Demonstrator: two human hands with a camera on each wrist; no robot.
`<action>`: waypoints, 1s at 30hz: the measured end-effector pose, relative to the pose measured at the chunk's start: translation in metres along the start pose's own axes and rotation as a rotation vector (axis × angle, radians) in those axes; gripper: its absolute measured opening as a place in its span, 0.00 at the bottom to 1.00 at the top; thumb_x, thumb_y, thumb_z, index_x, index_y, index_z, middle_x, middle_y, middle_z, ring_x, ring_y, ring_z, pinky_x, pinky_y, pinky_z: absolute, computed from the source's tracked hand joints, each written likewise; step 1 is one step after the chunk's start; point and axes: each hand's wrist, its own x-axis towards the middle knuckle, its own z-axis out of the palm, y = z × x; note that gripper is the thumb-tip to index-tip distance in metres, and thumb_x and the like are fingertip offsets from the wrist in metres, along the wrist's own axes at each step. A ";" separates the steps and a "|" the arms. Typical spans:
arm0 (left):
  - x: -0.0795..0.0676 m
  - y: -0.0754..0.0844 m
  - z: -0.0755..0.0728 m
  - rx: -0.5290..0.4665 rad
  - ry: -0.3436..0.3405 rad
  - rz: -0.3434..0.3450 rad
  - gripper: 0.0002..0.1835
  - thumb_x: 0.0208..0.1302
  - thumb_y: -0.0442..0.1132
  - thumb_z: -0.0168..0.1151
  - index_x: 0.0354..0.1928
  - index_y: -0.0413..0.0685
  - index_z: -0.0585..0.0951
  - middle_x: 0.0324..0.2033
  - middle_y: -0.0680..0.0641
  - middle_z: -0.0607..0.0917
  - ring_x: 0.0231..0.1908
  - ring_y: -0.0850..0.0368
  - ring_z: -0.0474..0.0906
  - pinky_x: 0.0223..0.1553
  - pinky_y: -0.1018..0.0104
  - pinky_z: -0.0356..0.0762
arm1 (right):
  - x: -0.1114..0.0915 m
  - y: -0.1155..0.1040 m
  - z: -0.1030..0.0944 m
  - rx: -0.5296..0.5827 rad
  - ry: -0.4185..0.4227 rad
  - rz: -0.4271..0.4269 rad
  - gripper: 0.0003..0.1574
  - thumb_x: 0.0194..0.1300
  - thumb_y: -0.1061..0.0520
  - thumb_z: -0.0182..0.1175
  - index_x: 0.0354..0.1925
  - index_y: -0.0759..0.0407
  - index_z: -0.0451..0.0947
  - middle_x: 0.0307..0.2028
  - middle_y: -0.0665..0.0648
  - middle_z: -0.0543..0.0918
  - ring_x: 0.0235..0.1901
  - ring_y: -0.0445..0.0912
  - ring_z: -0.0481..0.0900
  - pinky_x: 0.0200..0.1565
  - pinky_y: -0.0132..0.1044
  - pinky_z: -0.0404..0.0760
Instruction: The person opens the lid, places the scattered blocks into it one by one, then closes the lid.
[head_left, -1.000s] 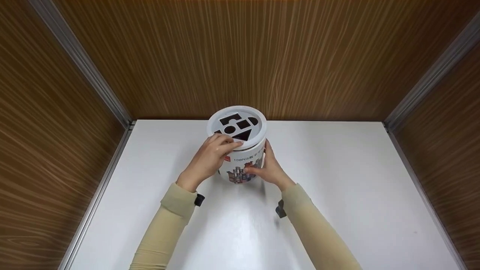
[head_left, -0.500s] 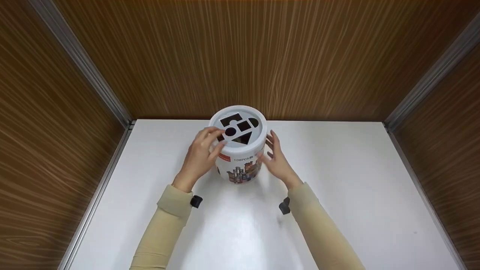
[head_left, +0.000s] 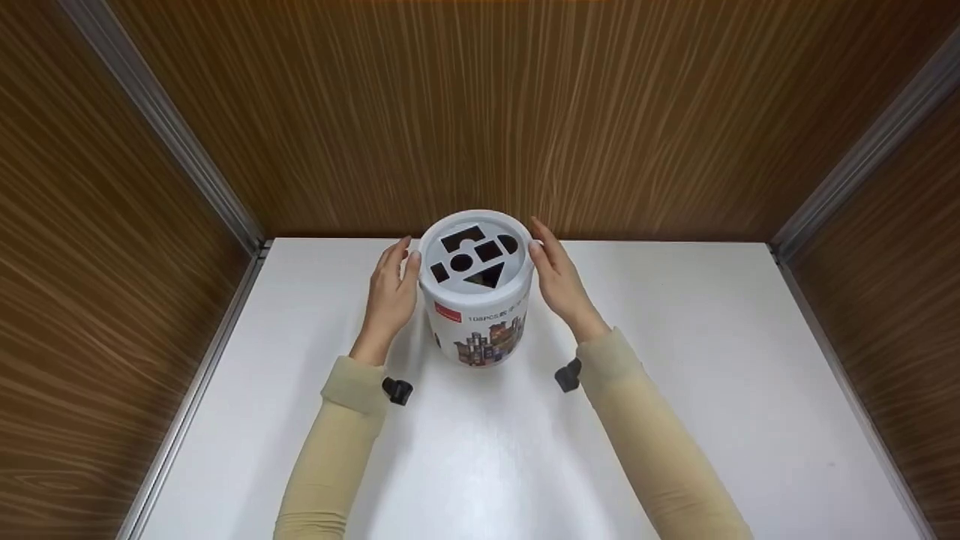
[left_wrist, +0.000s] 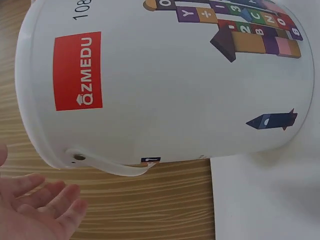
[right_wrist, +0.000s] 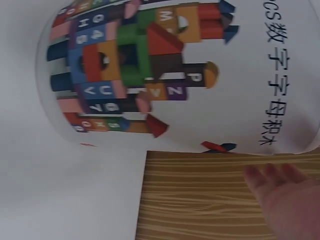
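Observation:
A white block bucket [head_left: 480, 330] stands upright on the table, printed with colourful lettered building blocks and a red label [left_wrist: 77, 71]. Its round white lid [head_left: 480, 298] has several cut-out holes: a triangle, a circle, squares and other shapes. At the lid's left side is my left hand [head_left: 391, 296], fingers fairly straight and gripping nothing. My right hand [head_left: 562, 289] flanks the rim on the other side, fingers extended and thumb close to the edge. In the left wrist view, a white carry handle [left_wrist: 120, 170] hangs from the bucket near the left fingertips.
The white table [head_left: 480, 465] runs up to a wood-grain back panel [head_left: 480, 112]. Similar panels rise at the left [head_left: 90, 262] and right [head_left: 900, 285], with grey metal strips [head_left: 180, 142] along the corners.
My left hand has left the lid's front edge and moved to its left side. The right hand has let go of the bucket's side and risen beside the rim. The lid's front gap has closed.

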 end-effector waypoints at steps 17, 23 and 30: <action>0.012 0.002 0.013 0.089 -0.121 -0.089 0.32 0.77 0.50 0.43 0.73 0.36 0.59 0.69 0.37 0.61 0.69 0.43 0.59 0.71 0.52 0.56 | 0.019 -0.006 0.003 -0.247 -0.073 0.062 0.33 0.75 0.50 0.40 0.75 0.52 0.58 0.72 0.59 0.60 0.71 0.54 0.56 0.72 0.49 0.54; 0.013 0.002 0.016 0.122 -0.143 -0.098 0.34 0.77 0.51 0.44 0.74 0.35 0.57 0.69 0.35 0.61 0.70 0.42 0.57 0.71 0.50 0.54 | 0.019 -0.003 0.004 -0.252 -0.086 0.069 0.33 0.75 0.50 0.39 0.75 0.52 0.56 0.73 0.59 0.60 0.72 0.54 0.55 0.72 0.49 0.53; 0.010 0.000 0.017 0.147 -0.164 -0.105 0.36 0.76 0.53 0.44 0.75 0.37 0.53 0.71 0.36 0.58 0.71 0.42 0.54 0.72 0.51 0.53 | 0.018 -0.001 0.006 -0.234 -0.085 0.067 0.33 0.75 0.50 0.39 0.75 0.53 0.56 0.73 0.59 0.60 0.72 0.54 0.55 0.72 0.49 0.54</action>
